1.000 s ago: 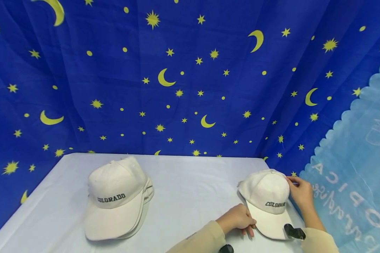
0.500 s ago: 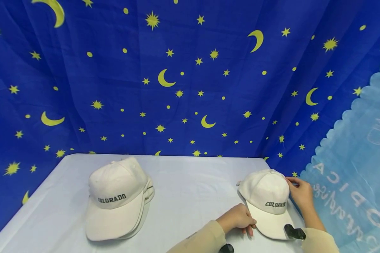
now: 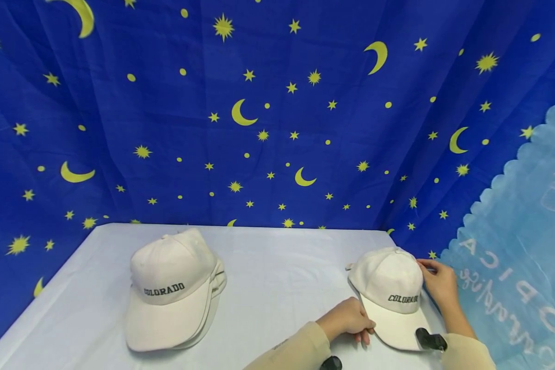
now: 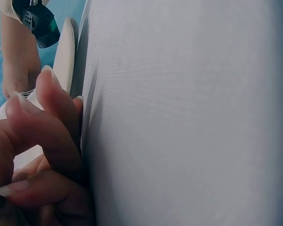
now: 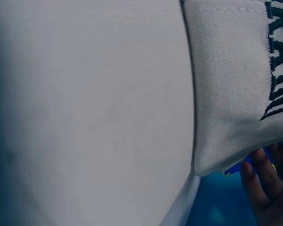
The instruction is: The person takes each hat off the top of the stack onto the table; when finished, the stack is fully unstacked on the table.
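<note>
A cream baseball cap (image 3: 386, 280) with dark "COLORADO" lettering stands at the right of the table in the head view, brim toward me. My left hand (image 3: 349, 317) pinches the left edge of its brim; the left wrist view shows that hand's fingers (image 4: 52, 127) bent beside the brim (image 4: 66, 56). At the right side of the crown, my right hand (image 3: 441, 281) holds the cap by its fingertips. The right wrist view has part of that hand (image 5: 271, 188) below the lettered cap front (image 5: 231, 84); its thumb is hidden there.
A stack of similar cream caps (image 3: 171, 288) sits on the left of the white-covered table (image 3: 277, 288). Behind hangs a blue curtain (image 3: 203, 128) with yellow moons and stars. A light blue printed cloth (image 3: 527, 246) borders the right side.
Both hands keep their places on the cap, and the cap stays put. Only the camera view shifts very slightly.
</note>
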### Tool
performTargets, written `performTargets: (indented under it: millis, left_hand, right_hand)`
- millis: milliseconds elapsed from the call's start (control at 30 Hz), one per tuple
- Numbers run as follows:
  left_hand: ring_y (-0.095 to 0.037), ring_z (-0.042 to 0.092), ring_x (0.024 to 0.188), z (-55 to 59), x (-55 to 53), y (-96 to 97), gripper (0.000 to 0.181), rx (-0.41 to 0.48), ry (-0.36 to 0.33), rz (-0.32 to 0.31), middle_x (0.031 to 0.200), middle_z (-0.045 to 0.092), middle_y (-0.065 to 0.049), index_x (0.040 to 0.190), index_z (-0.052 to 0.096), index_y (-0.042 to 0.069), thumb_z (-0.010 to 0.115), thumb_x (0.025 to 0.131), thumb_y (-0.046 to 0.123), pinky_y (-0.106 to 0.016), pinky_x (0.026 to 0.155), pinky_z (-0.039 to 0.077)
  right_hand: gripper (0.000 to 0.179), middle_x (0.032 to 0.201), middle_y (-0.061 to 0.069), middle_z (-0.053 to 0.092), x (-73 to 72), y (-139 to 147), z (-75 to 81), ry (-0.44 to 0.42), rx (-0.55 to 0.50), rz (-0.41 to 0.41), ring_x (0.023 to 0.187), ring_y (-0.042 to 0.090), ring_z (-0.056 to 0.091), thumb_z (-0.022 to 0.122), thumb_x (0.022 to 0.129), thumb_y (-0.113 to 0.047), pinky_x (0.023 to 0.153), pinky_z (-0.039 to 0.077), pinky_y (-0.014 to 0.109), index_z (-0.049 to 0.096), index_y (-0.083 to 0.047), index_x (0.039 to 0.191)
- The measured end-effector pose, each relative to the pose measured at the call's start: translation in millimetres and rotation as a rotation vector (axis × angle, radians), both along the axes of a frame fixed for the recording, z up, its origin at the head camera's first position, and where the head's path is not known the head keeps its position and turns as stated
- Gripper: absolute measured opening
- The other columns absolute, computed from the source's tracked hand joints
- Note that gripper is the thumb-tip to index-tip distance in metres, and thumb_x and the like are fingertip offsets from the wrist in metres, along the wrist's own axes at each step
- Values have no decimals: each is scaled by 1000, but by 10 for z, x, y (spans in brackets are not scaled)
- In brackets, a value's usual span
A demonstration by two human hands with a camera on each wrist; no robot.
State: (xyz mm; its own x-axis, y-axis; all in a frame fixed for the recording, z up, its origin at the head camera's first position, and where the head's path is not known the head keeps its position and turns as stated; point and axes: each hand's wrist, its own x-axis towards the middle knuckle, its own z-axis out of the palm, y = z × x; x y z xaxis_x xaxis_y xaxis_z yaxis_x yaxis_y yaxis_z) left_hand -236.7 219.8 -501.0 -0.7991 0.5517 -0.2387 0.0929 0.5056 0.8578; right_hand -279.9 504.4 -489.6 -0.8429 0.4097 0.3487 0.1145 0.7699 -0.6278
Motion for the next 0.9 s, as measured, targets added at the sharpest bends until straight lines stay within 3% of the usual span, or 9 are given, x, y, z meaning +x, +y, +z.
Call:
performTargets:
  millis: [200,400,633,900]
  left_hand:
    - [-4,44,33,14,13,-7,34,2,-4,7,47,62,2,60,70,10,75,93,15,-16,40,35]
    - [-4,44,32,5,20,-10,35,7,8,9,45,61,3,58,69,10,75,93,14,-16,40,35]
    - [-4,45,32,14,25,-20,35,3,14,28,44,60,3,58,69,11,76,92,16,-16,41,36]
    - [-5,45,33,8,24,-29,34,15,-1,28,45,60,3,59,69,10,76,91,15,-16,41,36]
  right_hand:
    - [26,109,28,71,10,-8,22,-13,0,-5,78,14,66,67,100,-17,57,47,17,73,5,112]
    - [25,108,28,71,23,-8,21,-14,1,2,80,18,67,67,100,-16,58,46,16,73,5,112]
    - [28,109,29,70,33,0,28,-18,18,20,95,43,68,64,102,-18,59,45,17,72,6,113]
    - [31,113,30,69,62,5,34,-44,20,39,102,47,66,62,104,-21,61,46,19,71,6,115]
